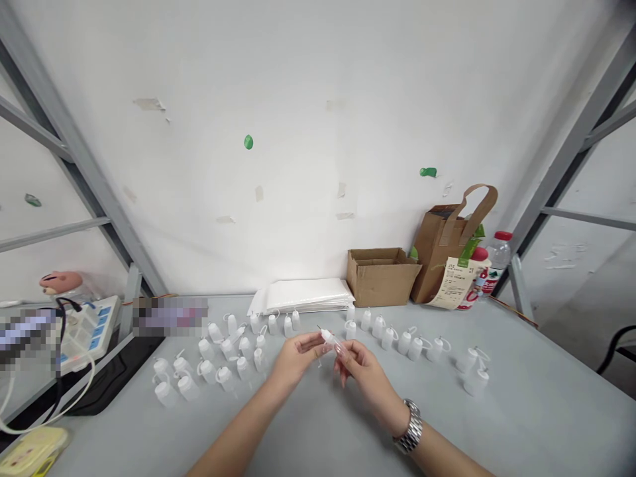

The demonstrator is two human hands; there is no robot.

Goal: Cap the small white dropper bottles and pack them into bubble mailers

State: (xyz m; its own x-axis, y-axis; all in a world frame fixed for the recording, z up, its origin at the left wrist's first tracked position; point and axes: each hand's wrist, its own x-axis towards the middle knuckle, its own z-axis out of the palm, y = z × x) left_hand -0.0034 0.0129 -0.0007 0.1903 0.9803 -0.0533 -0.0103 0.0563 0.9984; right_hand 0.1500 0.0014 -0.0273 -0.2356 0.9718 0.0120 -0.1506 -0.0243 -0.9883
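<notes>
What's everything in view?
held bottle: one, whitish, centre
small bottles: many, whitish, both sides
stack: one, white, rear
carton, bag: two, brown, right
receipt: one, cream, bag front
red-topped containers: two, mixed, right
power strip: one, white, left
cables: several, mixed, left
figure: one, pink, left
slab: one, black, left
case: one, yellow, left
desk: one, grey, below
wall: one, white, rear
bars: several, grey, sides
watch: one, silver, right wrist
left grip, right grip: two, bare, on held bottle

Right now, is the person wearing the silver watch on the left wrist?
No, the silver watch circles the wrist behind the right hand, while the wrist behind the left hand is bare.
</notes>
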